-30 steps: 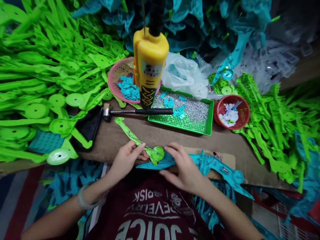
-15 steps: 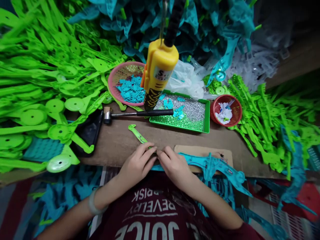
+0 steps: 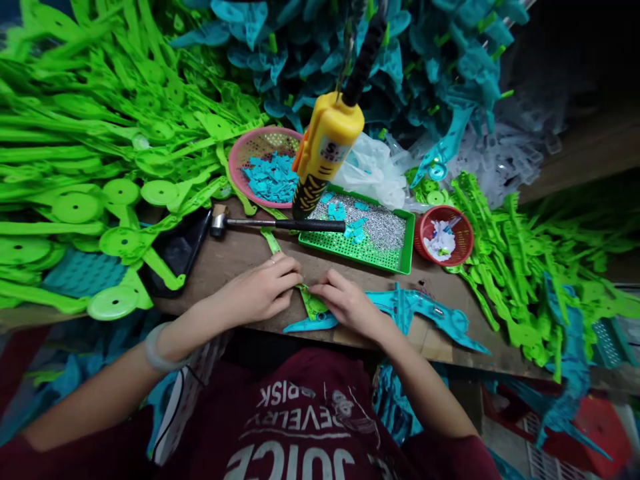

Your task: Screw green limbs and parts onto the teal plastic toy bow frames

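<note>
A long, narrow lime-green plastic piece [image 3: 314, 307] lies at the front of the bench, its far end showing beyond my left knuckles. My left hand [image 3: 265, 288] is closed over its middle, fingertips pressed together and curled down. My right hand [image 3: 347, 303] has thumb and fingers pinched at the piece's right edge; whatever is between them is too small or hidden. Under both the green piece and my right hand lies a larger turquoise plastic part [image 3: 420, 303], its pointed end sticking out to the left.
A hammer [image 3: 300, 225] lies behind my hands, near a green tray [image 3: 320, 243] of small metal bits. A yellow power screwdriver [image 3: 330, 133] hangs above. Pink [image 3: 240, 150] and red [image 3: 467, 233] baskets stand behind. Green parts [image 3: 60, 147] heap left; turquoise parts [image 3: 360, 67] pile at the back.
My hands have moved slightly apart, and the near end of the green piece now shows between them. The turquoise part's pointed left end has come into sight. The camera view has shifted a little.
</note>
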### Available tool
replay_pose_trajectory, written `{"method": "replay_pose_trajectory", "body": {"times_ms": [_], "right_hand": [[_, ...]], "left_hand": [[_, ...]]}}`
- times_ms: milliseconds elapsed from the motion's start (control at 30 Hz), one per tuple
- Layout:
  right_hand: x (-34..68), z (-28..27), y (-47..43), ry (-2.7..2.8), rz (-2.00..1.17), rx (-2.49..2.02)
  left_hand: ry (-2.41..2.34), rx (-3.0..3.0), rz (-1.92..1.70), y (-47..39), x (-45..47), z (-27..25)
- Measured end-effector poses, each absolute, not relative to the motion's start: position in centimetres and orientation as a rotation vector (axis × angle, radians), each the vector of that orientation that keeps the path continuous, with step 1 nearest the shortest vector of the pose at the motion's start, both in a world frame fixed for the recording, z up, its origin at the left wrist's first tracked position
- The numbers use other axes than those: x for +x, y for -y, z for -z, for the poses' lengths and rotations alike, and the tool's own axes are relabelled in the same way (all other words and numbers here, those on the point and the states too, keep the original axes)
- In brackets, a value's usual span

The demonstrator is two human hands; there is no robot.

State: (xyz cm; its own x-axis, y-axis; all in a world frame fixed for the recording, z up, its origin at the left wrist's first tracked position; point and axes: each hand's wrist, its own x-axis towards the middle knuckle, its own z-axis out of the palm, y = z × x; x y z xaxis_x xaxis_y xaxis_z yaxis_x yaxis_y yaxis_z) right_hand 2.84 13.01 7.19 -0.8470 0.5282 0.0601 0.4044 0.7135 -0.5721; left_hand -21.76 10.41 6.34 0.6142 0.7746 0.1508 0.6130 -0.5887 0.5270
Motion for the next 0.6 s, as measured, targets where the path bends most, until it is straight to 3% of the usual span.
{"method": "replay_pose_trajectory", "body": {"times_ms": [233, 400, 600], "right_hand": [[3.1, -7.1, -12.0, 2.907, -0.468, -0.74], [2.9, -8.0, -11.8, 2.86, -0.625, -0.735], [2.4, -8.8, -10.9, 2.874, -0.633, -0.846]], "left_hand": [[-1.36, 2.588, -0.725, -6.9, -20.4, -4.7], [-1.391, 2.256, -0.977, -5.7, -19.0, -3.2], [-1.326, 2.184, -0.966, -5.9, -19.5, -2.7]]}}
